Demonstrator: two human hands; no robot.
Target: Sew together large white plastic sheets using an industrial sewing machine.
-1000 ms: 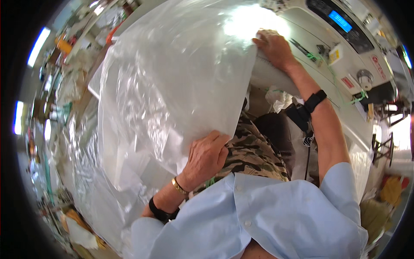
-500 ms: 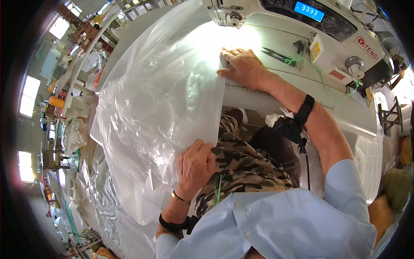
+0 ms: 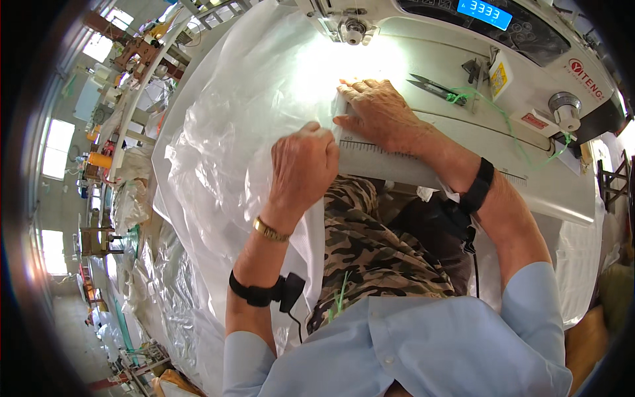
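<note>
A large translucent plastic sheet (image 3: pixel 225 142) spreads over the left part of the sewing table and hangs down toward my lap. My left hand (image 3: pixel 304 165) is closed at the sheet's right edge, knuckles up, the fingertips hidden beneath it. Just beyond and to the right, my right hand (image 3: pixel 378 114) lies flat, thumb apart from the fingers, its fingertips at the sheet's edge in the bright lamp light. The sewing machine's head (image 3: pixel 352 30) stands above, past my right fingertips. The needle area is lost in glare.
Dark thread snips (image 3: pixel 433 88) lie on the table right of my right hand, with green thread (image 3: pixel 506 119) beside them. A ruler scale (image 3: pixel 377 149) runs along the table's near edge. The machine body (image 3: pixel 562 73) bounds the right; crumpled plastic (image 3: pixel 172 298) lies at lower left.
My left hand has moved up and away from me along the sheet's edge, close to my right hand. The sheet has shifted with it, while my right hand stays nearly in place.
</note>
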